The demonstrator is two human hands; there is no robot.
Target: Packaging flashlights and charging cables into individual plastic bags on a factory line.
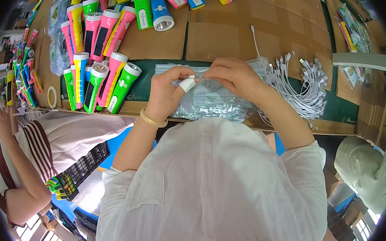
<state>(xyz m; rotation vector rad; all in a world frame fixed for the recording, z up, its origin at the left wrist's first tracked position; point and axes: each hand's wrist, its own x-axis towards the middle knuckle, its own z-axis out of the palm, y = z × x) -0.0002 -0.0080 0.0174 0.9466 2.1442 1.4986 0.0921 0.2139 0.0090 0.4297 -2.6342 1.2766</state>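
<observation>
A stack of clear plastic bags (212, 106) lies at the front of the table, under both my hands. My left hand (166, 91) is closed in a pinch at the upper edge of a bag, with a white wrap (187, 83) around its thumb. Just to the right, my right hand (235, 78) bends inward, its thumb and fingers pressed together on the same thin plastic. The fingertips of the two hands are a little apart. A heap of white charging cables (302, 90) lies right of the bags, near my right forearm.
Several colourful flashlights (140, 7) are piled at the left and back left, some upright. Brown cardboard (259, 30) covers the far table. A tape roll (52, 96) rests at the left edge. Another person's hand (4, 121) is far left; a sleeve (364, 165) shows right.
</observation>
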